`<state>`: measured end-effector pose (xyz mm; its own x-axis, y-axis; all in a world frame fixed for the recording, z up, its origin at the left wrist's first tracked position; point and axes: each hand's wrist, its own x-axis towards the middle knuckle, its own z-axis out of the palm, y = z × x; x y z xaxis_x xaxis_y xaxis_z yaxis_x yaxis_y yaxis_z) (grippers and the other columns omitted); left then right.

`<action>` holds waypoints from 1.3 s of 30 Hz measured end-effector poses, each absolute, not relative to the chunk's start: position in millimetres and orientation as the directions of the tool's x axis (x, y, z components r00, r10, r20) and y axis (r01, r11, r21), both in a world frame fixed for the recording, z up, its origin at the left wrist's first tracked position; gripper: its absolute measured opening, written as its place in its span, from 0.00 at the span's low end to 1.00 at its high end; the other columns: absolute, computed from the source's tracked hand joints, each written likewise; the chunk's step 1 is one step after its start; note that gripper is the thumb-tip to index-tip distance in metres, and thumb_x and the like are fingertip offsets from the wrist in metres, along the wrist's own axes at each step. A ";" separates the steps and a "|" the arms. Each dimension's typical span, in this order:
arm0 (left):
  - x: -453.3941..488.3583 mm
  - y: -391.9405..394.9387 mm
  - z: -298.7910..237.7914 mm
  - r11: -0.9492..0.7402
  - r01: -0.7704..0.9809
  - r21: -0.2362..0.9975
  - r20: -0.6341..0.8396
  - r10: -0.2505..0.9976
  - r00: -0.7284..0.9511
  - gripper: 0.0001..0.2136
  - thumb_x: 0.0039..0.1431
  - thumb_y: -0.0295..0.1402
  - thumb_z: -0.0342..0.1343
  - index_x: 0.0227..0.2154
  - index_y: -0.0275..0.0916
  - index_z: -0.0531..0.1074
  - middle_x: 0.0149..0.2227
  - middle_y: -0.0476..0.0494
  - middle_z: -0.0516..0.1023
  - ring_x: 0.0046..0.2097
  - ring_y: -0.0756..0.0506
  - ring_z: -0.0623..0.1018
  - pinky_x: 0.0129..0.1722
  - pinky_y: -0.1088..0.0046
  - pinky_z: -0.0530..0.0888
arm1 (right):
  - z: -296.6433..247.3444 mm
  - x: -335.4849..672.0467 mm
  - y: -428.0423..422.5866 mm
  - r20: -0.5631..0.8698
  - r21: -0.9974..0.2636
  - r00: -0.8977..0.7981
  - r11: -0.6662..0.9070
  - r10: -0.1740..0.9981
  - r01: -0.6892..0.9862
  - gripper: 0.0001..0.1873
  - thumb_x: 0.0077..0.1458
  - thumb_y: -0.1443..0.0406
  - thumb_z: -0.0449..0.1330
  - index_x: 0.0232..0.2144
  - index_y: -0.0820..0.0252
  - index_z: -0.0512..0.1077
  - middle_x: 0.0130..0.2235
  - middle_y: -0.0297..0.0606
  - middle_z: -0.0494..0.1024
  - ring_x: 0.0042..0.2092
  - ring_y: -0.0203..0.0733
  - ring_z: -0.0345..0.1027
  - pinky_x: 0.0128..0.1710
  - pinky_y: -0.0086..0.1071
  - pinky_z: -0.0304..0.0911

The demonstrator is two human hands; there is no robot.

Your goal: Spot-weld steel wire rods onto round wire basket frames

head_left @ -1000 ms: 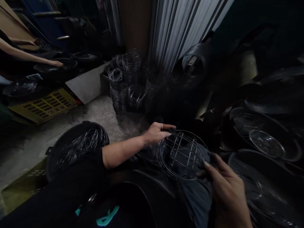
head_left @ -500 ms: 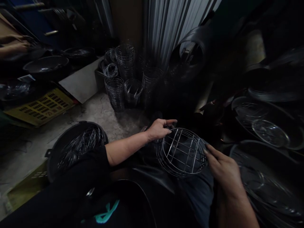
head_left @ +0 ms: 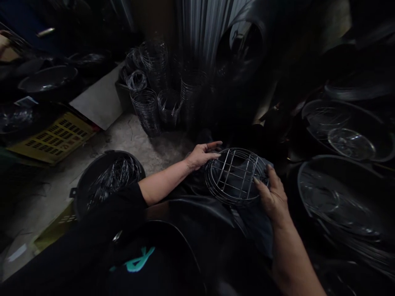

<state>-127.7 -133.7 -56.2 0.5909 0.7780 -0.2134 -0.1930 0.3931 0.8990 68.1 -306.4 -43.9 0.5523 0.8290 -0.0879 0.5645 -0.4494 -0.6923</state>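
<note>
A small stack of round wire racks [head_left: 236,176] with crossing bars lies level above my lap, several rims showing one under another. At the stack's left edge is my left hand [head_left: 201,156], its thumb over the rim and its index finger stretched beyond it; the other fingers are hidden below. My right hand [head_left: 274,195] clasps the right edge, thumb on top of the bars and fingers around the outside.
A black tub [head_left: 109,181] of loose wire pieces stands at left, near a yellow crate [head_left: 54,135]. Stacked wire rings [head_left: 145,111] stand on the floor ahead. Large dark basins [head_left: 339,201] with wire rings sit at right. Part of another person's hand [head_left: 6,47] shows far left.
My right hand has shifted its hold, its thumb now over the bars rather than at the rim. The racks sit slightly higher in view and look more evenly stacked.
</note>
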 end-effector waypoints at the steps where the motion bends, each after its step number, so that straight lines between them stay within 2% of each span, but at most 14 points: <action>1: -127.9 -133.6 -56.8 0.376 -0.171 0.911 -0.218 0.788 0.576 0.25 0.41 0.23 0.65 0.47 0.38 0.75 0.39 0.46 0.77 0.37 0.53 0.75 0.44 0.72 0.70 | -45.9 68.0 -306.0 -0.095 -0.719 0.555 -0.443 0.826 0.536 0.47 0.48 0.39 0.51 0.63 0.56 0.56 0.60 0.48 0.61 0.61 0.58 0.52 0.60 0.50 0.45; 7: -131.9 -127.4 -40.8 0.358 -0.027 0.934 -0.286 0.787 0.546 0.30 0.39 0.25 0.67 0.50 0.37 0.72 0.41 0.44 0.77 0.35 0.53 0.76 0.43 0.72 0.72 | -47.5 58.2 -309.9 -0.102 -0.802 0.558 -0.400 0.823 0.444 0.46 0.48 0.43 0.55 0.64 0.58 0.54 0.61 0.46 0.60 0.62 0.56 0.51 0.62 0.48 0.45; 10: -137.4 -126.3 -23.1 0.384 0.064 0.921 -0.339 0.709 0.618 0.35 0.34 0.27 0.70 0.52 0.36 0.70 0.40 0.42 0.79 0.38 0.47 0.78 0.45 0.67 0.73 | -39.5 36.2 -321.8 0.118 -0.770 0.540 -0.266 0.833 0.579 0.40 0.51 0.48 0.56 0.61 0.61 0.59 0.58 0.49 0.64 0.59 0.57 0.56 0.60 0.48 0.49; 13: -139.8 -121.4 -2.1 0.367 0.245 0.898 -0.425 0.569 0.704 0.41 0.29 0.29 0.72 0.53 0.36 0.69 0.43 0.39 0.79 0.43 0.42 0.78 0.48 0.62 0.73 | -25.9 13.4 -330.1 0.362 -0.637 0.351 -0.046 0.864 0.769 0.32 0.54 0.53 0.57 0.59 0.56 0.62 0.58 0.46 0.64 0.61 0.55 0.53 0.60 0.49 0.50; 14: -138.5 -117.5 5.8 0.308 0.299 0.903 -0.424 0.533 0.732 0.42 0.28 0.29 0.73 0.54 0.35 0.68 0.45 0.38 0.78 0.46 0.40 0.78 0.50 0.61 0.73 | -21.9 9.8 -330.9 0.415 -0.595 0.309 -0.002 0.856 0.804 0.31 0.55 0.53 0.57 0.60 0.55 0.61 0.58 0.46 0.64 0.62 0.54 0.52 0.61 0.49 0.49; 16: -132.0 -108.4 23.6 0.168 0.308 0.936 -0.347 0.574 0.742 0.48 0.23 0.30 0.74 0.56 0.34 0.66 0.48 0.37 0.77 0.50 0.37 0.76 0.53 0.58 0.71 | -17.6 11.7 -333.9 0.505 -0.526 0.251 0.064 0.826 0.848 0.35 0.55 0.51 0.58 0.61 0.57 0.58 0.60 0.45 0.63 0.63 0.53 0.50 0.61 0.50 0.50; 18: -121.7 -101.6 41.1 0.054 0.296 0.954 -0.271 0.582 0.767 0.51 0.22 0.30 0.74 0.58 0.37 0.63 0.52 0.36 0.75 0.55 0.35 0.73 0.56 0.55 0.70 | -21.0 24.0 -344.7 0.537 -0.499 0.279 0.032 0.796 0.866 0.37 0.55 0.49 0.57 0.61 0.60 0.57 0.60 0.46 0.63 0.63 0.52 0.51 0.61 0.49 0.50; 20: -110.0 -99.2 52.0 -0.011 0.283 0.959 -0.223 0.587 0.779 0.52 0.22 0.30 0.74 0.59 0.39 0.62 0.55 0.38 0.73 0.57 0.33 0.70 0.56 0.54 0.70 | -34.3 43.7 -367.8 0.433 -0.518 0.475 -0.220 0.766 0.827 0.34 0.57 0.50 0.54 0.60 0.62 0.59 0.59 0.45 0.65 0.62 0.48 0.53 0.61 0.44 0.52; 22: -98.9 -99.2 50.6 -0.076 0.312 0.947 -0.213 0.579 0.787 0.52 0.22 0.32 0.74 0.59 0.41 0.62 0.55 0.40 0.73 0.57 0.32 0.71 0.55 0.54 0.71 | -56.1 67.5 -403.9 0.207 -0.482 0.762 -0.614 0.614 0.626 0.30 0.59 0.52 0.49 0.58 0.62 0.62 0.57 0.44 0.68 0.59 0.44 0.58 0.59 0.38 0.55; 26: -84.1 -100.8 19.7 -0.370 0.480 0.795 -0.243 0.531 0.812 0.52 0.24 0.39 0.73 0.59 0.43 0.61 0.54 0.41 0.73 0.55 0.33 0.73 0.57 0.54 0.69 | -103.7 104.2 -507.3 -0.046 -0.357 0.942 -0.886 0.332 0.295 0.29 0.56 0.60 0.48 0.56 0.73 0.63 0.50 0.57 0.72 0.51 0.54 0.68 0.49 0.45 0.64; 29: -80.6 -103.6 -0.5 -0.547 0.554 0.627 -0.288 0.499 0.818 0.51 0.26 0.44 0.72 0.60 0.42 0.60 0.56 0.39 0.69 0.57 0.34 0.70 0.59 0.55 0.67 | -125.0 102.6 -589.4 -0.233 -0.191 0.954 -0.970 0.191 0.148 0.34 0.46 0.61 0.56 0.55 0.75 0.64 0.44 0.61 0.74 0.44 0.60 0.71 0.41 0.48 0.67; 32: -78.0 -106.2 -6.7 -0.547 0.607 0.576 -0.355 0.501 0.789 0.50 0.30 0.46 0.70 0.61 0.42 0.58 0.56 0.39 0.69 0.56 0.35 0.71 0.58 0.55 0.67 | -137.0 85.9 -648.1 -0.322 -0.042 0.938 -0.992 0.125 0.118 0.48 0.41 0.61 0.61 0.63 0.68 0.52 0.57 0.66 0.61 0.52 0.65 0.65 0.45 0.54 0.63; 35: -72.6 -106.4 -8.1 -0.513 0.636 0.576 -0.390 0.511 0.766 0.51 0.30 0.46 0.70 0.61 0.44 0.57 0.55 0.40 0.71 0.54 0.36 0.73 0.57 0.56 0.69 | -150.5 77.7 -677.5 -0.403 0.037 0.904 -0.984 0.145 0.175 0.52 0.38 0.62 0.63 0.65 0.59 0.47 0.65 0.58 0.49 0.61 0.64 0.52 0.51 0.57 0.57; 39: -66.0 -103.6 -13.7 -0.474 0.645 0.600 -0.413 0.507 0.757 0.53 0.27 0.47 0.71 0.61 0.45 0.57 0.56 0.40 0.70 0.56 0.35 0.72 0.59 0.56 0.66 | -167.3 86.5 -695.6 -0.486 0.051 0.844 -0.956 0.228 0.288 0.52 0.38 0.62 0.64 0.64 0.55 0.49 0.67 0.47 0.43 0.66 0.57 0.39 0.58 0.53 0.51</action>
<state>-66.0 -103.6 -13.7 0.7568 0.5069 -0.4127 0.6446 -0.4740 0.5998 86.5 -695.6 -167.3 0.8438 0.2279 -0.4859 0.2877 -0.9564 0.0509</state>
